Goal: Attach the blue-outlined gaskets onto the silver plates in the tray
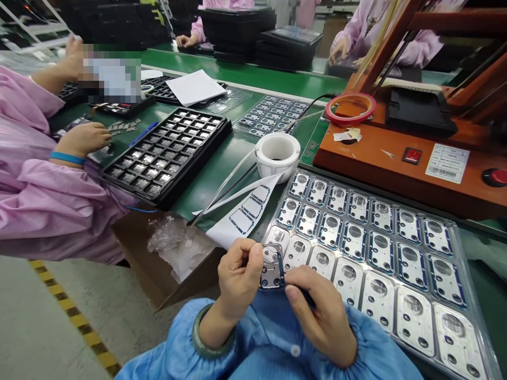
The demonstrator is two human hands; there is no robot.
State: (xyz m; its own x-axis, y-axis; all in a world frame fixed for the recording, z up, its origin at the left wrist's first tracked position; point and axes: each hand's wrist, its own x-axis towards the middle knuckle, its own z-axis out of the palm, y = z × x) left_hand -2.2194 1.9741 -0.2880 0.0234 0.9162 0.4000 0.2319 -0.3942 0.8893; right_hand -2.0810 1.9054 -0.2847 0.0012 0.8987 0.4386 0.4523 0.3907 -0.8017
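Note:
Between my two hands is a small metal plate point(272, 268) with round holes and a dark blue adhesive frame along its edge. My left hand point(237, 279) pinches its left side between thumb and fingers. At the lower right edge, the thumb and forefinger of my right hand point(320, 311) close on the plate. Just behind lies a clear plastic tray point(461, 232) of similar plates; the far rows carry blue frames, while the nearer ones look mostly bare. A white strip point(241, 214) with several dark blue frame stickers runs from a white roll point(277, 150) left of the tray.
An orange-brown press machine point(368, 158) stands behind the tray, with red tape point(350, 108) on it. An open cardboard box point(158, 279) holding plastic scraps is at left. Beyond sits a black tray point(166, 153) of small parts. Co-workers in pink sleeves point(59, 195) are nearby.

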